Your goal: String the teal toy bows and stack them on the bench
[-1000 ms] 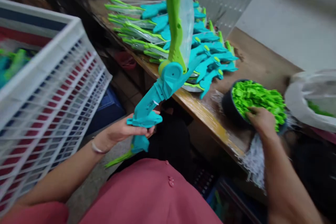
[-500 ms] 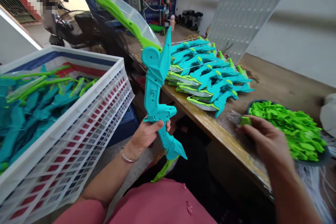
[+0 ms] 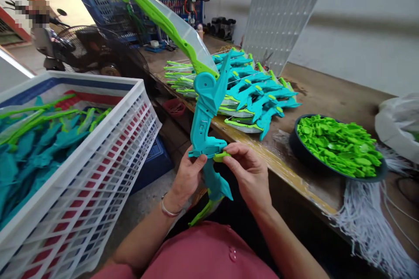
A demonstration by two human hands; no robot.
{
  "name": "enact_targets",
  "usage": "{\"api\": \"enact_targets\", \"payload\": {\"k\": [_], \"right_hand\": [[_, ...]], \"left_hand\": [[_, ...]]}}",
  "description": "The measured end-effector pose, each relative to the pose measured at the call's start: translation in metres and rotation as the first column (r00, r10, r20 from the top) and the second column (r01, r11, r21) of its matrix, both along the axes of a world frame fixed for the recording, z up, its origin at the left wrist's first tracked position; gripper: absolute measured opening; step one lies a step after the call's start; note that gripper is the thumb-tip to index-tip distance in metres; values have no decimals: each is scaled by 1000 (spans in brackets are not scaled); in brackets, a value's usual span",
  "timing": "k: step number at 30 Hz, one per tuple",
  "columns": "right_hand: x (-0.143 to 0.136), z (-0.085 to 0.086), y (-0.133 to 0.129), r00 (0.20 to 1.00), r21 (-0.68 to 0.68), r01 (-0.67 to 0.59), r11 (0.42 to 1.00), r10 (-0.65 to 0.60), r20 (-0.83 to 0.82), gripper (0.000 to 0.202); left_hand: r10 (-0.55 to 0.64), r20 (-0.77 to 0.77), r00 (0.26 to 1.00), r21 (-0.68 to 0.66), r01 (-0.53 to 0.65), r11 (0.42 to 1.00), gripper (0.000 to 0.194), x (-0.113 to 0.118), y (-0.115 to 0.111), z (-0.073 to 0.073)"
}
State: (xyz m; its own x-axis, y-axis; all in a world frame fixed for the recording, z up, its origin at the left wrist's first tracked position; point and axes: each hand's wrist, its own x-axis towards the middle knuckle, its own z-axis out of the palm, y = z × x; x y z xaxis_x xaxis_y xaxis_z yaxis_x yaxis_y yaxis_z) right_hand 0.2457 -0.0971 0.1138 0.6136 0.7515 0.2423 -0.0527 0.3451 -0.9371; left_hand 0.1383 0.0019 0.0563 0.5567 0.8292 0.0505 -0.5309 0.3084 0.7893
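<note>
My left hand (image 3: 188, 177) is wrapped round the grip of a teal toy bow (image 3: 201, 122), which stands roughly upright in front of me. Its upper limb is green with a clear panel, and a green lower limb shows near my lap. Between the thumb and fingers of my right hand (image 3: 250, 174) is a small green piece (image 3: 221, 156), held at the bow's middle, close beside the teal grip. Whether the piece touches the bow, I cannot tell.
Several finished-looking teal bows (image 3: 262, 91) lie on the wooden table (image 3: 334, 87). A dark bowl (image 3: 294, 146) of green pieces and white strings (image 3: 363, 222) are at right. A white crate (image 3: 114, 183) of bows stands left, a fan (image 3: 98, 52) behind it.
My right hand has come left from beside the bowl to the bow's middle, bringing the green piece. My left hand still holds the bow. The view has shifted slightly.
</note>
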Motion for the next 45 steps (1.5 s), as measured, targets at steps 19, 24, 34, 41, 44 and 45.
{"api": "enact_targets", "payload": {"k": [19, 24, 34, 41, 44, 45], "right_hand": [[-5, -19, -1, 780, 37, 389, 921, -350, 519, 7], [-2, -24, -1, 783, 31, 376, 926, -336, 523, 9], [25, -16, -6, 974, -249, -222, 943, 227, -9, 37], [19, -30, -5, 981, -225, 10, 974, 34, 191, 27], [26, -36, -13, 980, -257, 8, 966, 43, 195, 29], [31, -39, -19, 972, -269, -5, 963, 68, 226, 32]], "left_hand": [[-129, -41, 991, -22, 128, 991, 47, 3, -17, 1], [-72, -5, 997, -28, 72, 997, 42, 9, -18, 4], [29, -150, 988, 107, -13, 994, 27, 11, -28, -5], [4, -194, 981, 137, 23, 990, 27, 21, -19, -3], [-72, -278, 958, 159, 120, 980, 26, 20, -11, -2], [-126, -317, 940, 157, 183, 971, 27, 18, -8, -2]]}}
